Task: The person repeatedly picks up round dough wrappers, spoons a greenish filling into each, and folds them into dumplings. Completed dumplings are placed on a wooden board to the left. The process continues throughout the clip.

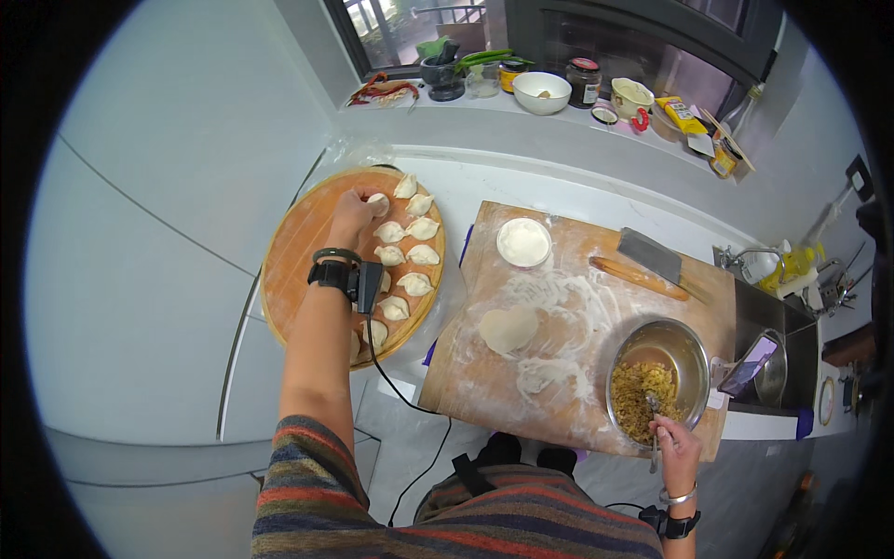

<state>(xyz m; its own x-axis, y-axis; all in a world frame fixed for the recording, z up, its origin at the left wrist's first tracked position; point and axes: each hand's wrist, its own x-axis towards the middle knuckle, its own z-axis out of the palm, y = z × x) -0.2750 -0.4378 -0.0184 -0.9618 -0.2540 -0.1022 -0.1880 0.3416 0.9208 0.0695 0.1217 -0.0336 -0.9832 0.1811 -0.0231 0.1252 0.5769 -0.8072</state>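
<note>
My left hand (354, 212) reaches over a round wooden board (297, 251) with its fingers on a folded dumpling (378, 204). Several more dumplings (415, 284) lie in rows along the board's right side. My right hand (676, 441) grips a metal spoon (654, 447), whose bowl dips into the filling (634, 402) inside a stainless steel bowl (688, 342). On the floured wooden cutting board (461, 377) lie flat dough wrappers (508, 329), which seem to overlap.
A bowl of flour (524, 242), a rolling pin (639, 277) and a cleaver (651, 255) rest on the cutting board. A phone (749, 365) stands by the sink (796, 321). Jars (583, 82), a white bowl (542, 93) and a mortar (443, 78) line the windowsill. A black cable (380, 370) hangs from my left wrist.
</note>
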